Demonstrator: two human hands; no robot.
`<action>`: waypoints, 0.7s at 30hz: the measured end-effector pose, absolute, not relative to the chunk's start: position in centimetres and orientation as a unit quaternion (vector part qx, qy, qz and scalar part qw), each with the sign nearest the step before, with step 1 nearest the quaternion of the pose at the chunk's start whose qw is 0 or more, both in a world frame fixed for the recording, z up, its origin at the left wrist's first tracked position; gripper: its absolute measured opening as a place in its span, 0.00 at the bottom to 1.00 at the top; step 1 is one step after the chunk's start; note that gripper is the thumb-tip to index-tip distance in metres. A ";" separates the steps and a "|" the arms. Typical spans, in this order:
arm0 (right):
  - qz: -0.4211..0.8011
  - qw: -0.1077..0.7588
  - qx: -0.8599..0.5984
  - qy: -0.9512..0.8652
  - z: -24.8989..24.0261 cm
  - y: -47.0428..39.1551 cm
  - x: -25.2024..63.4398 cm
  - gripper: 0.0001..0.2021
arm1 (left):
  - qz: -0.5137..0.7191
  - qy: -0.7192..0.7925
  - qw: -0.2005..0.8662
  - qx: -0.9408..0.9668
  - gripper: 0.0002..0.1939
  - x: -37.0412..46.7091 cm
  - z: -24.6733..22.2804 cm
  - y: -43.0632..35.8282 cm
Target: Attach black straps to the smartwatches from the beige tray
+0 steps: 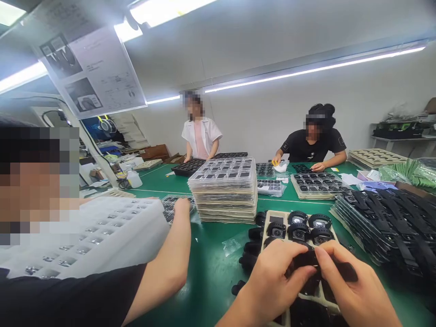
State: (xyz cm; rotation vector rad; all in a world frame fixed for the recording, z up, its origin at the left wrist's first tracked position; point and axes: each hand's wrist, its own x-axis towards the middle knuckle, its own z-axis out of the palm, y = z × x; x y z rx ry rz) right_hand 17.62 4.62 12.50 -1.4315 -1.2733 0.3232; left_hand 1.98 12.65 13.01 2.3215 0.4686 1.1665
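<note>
Both my hands are closed on a black smartwatch [304,259], held low over a cream tray [270,215]. My left hand [277,274] pinches one side of it between thumb and fingers. From the other side my right hand [352,284] grips it, and a dark strap end shows between its fingers. The fingers hide much of the watch. In the tray's compartments sit several black watches [299,232] with their straps curled up and the sensor backs showing. Several black straps [252,247] lie along the tray's left edge.
Stacked trays [221,195] rise ahead of my hands. Right of them, black straps [391,218] cover another stack. A co-worker's forearm [177,245] reaches in from the left beside a white foam tray [143,227]. Two people work across the green table [204,272].
</note>
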 end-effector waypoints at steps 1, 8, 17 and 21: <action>0.136 0.570 -0.617 -0.526 12.6 4.5 17.7 0.21 | 0.431 0.170 0.247 0.851 0.12 1.9 13.0 12.8; 0.167 0.573 -0.649 -0.472 13.1 4.0 17.9 0.25 | 0.442 0.158 0.230 0.853 0.15 2.3 12.5 13.1; 0.246 0.650 -0.535 -0.481 11.3 4.2 19.4 0.28 | 0.450 0.182 0.446 0.752 0.17 2.3 12.0 13.6; 0.191 0.627 -0.545 -0.523 10.2 4.6 19.4 0.27 | 0.472 0.166 0.581 0.642 0.31 2.6 11.4 13.8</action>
